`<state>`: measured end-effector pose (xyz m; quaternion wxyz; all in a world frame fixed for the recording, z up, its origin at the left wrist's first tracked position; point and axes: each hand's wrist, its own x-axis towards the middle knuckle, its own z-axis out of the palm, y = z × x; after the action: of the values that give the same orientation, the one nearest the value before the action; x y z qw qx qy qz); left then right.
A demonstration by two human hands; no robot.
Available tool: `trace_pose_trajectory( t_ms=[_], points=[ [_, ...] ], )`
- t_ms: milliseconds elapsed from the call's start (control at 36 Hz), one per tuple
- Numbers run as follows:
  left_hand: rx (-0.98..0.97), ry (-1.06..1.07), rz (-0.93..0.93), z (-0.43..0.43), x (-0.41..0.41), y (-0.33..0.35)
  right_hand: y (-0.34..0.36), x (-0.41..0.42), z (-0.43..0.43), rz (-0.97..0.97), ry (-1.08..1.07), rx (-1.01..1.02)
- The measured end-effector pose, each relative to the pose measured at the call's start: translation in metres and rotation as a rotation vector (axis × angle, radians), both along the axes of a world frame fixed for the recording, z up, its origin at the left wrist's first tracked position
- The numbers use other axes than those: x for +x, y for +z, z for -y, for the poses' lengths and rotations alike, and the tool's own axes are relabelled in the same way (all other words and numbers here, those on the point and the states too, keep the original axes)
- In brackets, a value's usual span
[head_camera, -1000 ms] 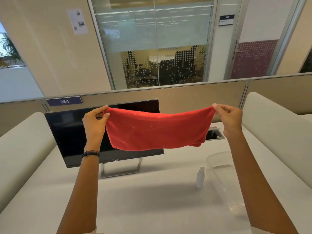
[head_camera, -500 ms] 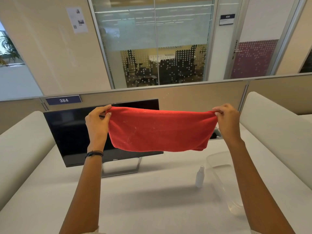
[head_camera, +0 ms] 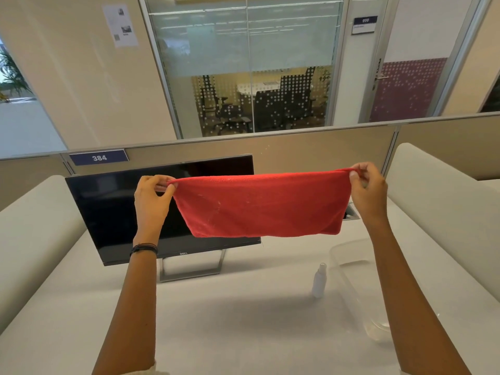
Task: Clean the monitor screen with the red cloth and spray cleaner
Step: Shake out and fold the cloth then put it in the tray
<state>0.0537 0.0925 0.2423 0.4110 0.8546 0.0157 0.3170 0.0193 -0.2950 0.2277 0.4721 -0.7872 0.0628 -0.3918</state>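
Note:
A red cloth (head_camera: 265, 207) hangs stretched in the air between my two hands, in front of the right part of a black monitor (head_camera: 108, 212). My left hand (head_camera: 153, 201) pinches the cloth's upper left corner. My right hand (head_camera: 368, 188) pinches its upper right corner. The monitor stands dark on a silver stand at the back left of the white desk (head_camera: 230, 320); the cloth hides the right part of its screen. A small white spray bottle (head_camera: 319, 280) stands upright on the desk below the cloth's right end.
A clear plastic bin (head_camera: 351, 272) sits on the desk right of the spray bottle, under my right forearm. Padded white side panels (head_camera: 443, 201) flank the desk, and a beige partition (head_camera: 311, 150) runs behind the monitor. A cable slot (head_camera: 351, 213) opens near the cloth's right edge.
Both hands have pulled the cloth tauter, so its top edge now runs nearly straight. The hands sit slightly lower in view and the right hand has shifted a little outward.

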Motion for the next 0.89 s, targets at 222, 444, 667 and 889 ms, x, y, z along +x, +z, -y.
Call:
trace_pose_trajectory(
  t_ms=[222,444,667,889],
  points=[
    [-0.29,-0.294,-0.148,-0.004,-0.005,0.001,0.0,0.0,0.01,0.043,0.14,0.339],
    [-0.514,-0.25,-0.067,0.001,-0.001,-0.007,0.0,-0.001,0.01,0.102,0.204,0.587],
    [-0.439,-0.192,-0.102,0.013,0.004,-0.026,-0.02,0.012,0.008,-0.073,0.064,0.307],
    [-0.323,-0.298,-0.163,0.041,-0.008,-0.043,-0.032,0.003,-0.02,-0.156,0.106,0.268]
  ],
)
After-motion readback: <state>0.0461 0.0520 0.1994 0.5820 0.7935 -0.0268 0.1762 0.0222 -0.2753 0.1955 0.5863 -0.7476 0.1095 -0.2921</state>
